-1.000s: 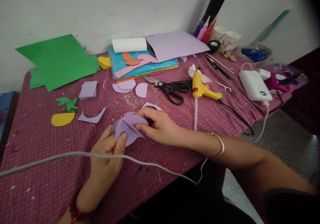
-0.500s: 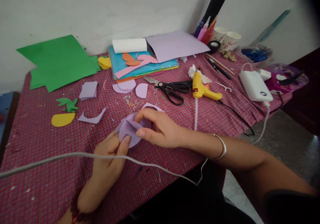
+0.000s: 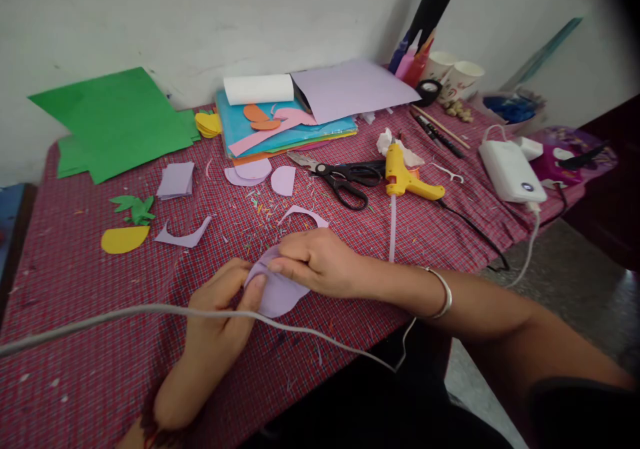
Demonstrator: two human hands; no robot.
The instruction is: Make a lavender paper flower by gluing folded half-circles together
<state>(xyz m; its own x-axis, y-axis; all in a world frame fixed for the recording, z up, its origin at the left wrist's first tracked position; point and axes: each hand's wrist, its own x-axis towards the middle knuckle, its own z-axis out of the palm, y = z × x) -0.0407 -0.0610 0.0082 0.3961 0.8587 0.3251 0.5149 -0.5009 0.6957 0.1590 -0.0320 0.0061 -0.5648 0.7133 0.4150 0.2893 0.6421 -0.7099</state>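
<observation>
Between my hands is a piece of purple paper (image 3: 281,294) with a rounded edge, bent over at the top. My left hand (image 3: 220,312) pinches its left side, thumb on the near face. With thumb and fingers pressed together, my right hand (image 3: 320,262) grips the upper right edge. Just beyond lie a purple paper offcut (image 3: 305,214) with a curved cutout and a second curved offcut (image 3: 184,234). Purple half-rounds (image 3: 283,181) rest farther back, left of the black-handled scissors (image 3: 345,185).
A yellow glue gun (image 3: 400,175) lies right of the scissors, its cord trailing off. Green sheets (image 3: 117,125) and a stack of coloured paper (image 3: 227,125) are by the wall. A white cable (image 3: 150,310) crosses over my left hand. A white power bank (image 3: 513,172) sits at right.
The purple paper has been turned and folded over, hiding the opening between its layers. My right fingers have closed from a loose hold into a pinch on its edge.
</observation>
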